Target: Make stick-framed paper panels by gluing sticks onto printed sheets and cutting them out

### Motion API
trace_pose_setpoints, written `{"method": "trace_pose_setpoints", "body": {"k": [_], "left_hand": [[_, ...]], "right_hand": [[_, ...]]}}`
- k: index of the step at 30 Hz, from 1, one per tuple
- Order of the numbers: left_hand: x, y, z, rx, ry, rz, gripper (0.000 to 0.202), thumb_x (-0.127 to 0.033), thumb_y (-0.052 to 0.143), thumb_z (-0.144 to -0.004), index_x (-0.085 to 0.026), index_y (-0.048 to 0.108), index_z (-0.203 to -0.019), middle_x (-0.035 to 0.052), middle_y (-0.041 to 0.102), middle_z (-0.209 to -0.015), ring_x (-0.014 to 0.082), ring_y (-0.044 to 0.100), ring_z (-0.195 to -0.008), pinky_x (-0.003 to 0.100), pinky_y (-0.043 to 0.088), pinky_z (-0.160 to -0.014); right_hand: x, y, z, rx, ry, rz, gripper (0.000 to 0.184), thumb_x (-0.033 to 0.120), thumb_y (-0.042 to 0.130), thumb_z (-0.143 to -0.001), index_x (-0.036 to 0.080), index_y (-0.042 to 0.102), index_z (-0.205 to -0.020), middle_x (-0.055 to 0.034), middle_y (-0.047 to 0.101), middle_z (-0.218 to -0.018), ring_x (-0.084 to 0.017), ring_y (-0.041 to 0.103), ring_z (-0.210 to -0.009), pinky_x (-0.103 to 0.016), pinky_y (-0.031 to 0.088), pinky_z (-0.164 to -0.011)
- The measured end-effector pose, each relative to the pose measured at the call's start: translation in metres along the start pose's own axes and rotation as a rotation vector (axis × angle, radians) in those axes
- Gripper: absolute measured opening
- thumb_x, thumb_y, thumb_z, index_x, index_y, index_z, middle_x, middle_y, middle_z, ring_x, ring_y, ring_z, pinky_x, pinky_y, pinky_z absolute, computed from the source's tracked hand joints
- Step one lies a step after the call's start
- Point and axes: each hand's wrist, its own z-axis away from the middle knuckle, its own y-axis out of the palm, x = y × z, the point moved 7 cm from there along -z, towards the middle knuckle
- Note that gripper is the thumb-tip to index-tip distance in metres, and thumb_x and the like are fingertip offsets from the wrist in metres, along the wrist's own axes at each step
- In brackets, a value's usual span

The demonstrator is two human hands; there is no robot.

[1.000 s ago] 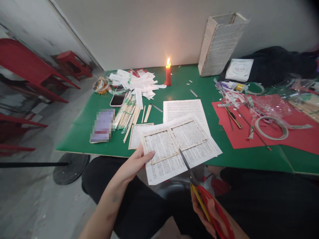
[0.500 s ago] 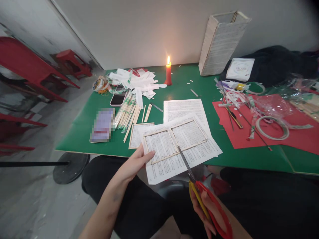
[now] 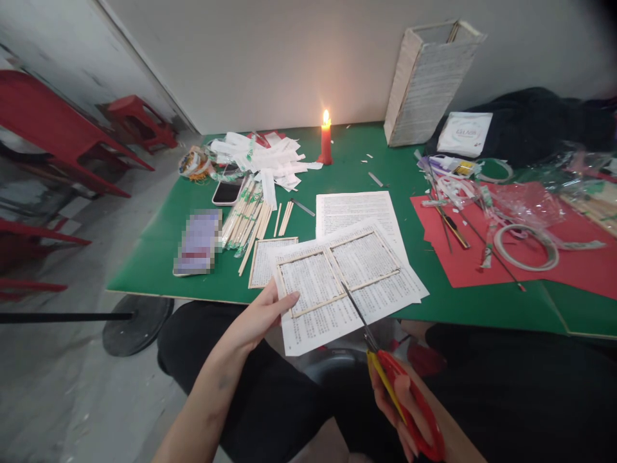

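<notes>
Trimming the printed sheet [image 3: 308,334] between two stick frames [image 3: 334,274] seems in hand: the left hand [image 3: 270,310] pinches it over the tabletop's [image 3: 144,270] near edge, the right hand [image 3: 414,405] grips the scissors [image 3: 380,373], and the next cut calls for sparing both frames.

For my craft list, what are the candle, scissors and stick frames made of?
Candle: probably smooth red wax, lit on top. Scissors: grey, likely metal blades; smooth red and yellow handles, perhaps plastic. Frames: seemingly unpainted wood, pale and dull.
</notes>
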Motion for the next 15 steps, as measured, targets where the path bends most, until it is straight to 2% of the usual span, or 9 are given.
{"method": "trace_pose_setpoints", "body": {"k": [4,11,15], "left_hand": [[-0.001,0.003,0.003,0.015,-0.023,0.015,0.078,-0.039,0.083,-0.076,-0.026,0.047,-0.144,0.0126,0.063,-0.137,0.0359,0.059,-0.126,0.043,0.054,-0.1],[0.003,0.009,0.008,0.032,-0.058,0.016,0.071,-0.039,0.083,-0.077,-0.022,0.052,-0.138,0.0133,0.064,-0.135,0.0368,0.059,-0.126,0.044,0.055,-0.097],[0.004,0.012,0.009,0.024,-0.037,0.027,0.074,-0.04,0.082,-0.077,-0.025,0.049,-0.141,0.0119,0.063,-0.137,0.0362,0.059,-0.126,0.042,0.056,-0.095]], "right_hand": [[0.004,0.008,-0.004,0.087,-0.05,-0.023,0.076,0.092,0.05,-0.065,0.021,0.048,-0.089,0.0055,0.053,-0.058,-0.003,0.037,-0.029,-0.019,0.04,-0.032],[0.001,0.012,-0.013,0.121,-0.115,-0.078,0.078,0.092,0.048,-0.066,0.02,0.049,-0.095,0.0056,0.054,-0.065,0.0,0.037,-0.034,-0.02,0.049,-0.04],[0.004,0.01,-0.016,0.045,-0.171,-0.053,0.071,0.087,0.049,-0.075,0.02,0.05,-0.096,0.0062,0.053,-0.065,-0.001,0.037,-0.035,-0.018,0.049,-0.04]]}}
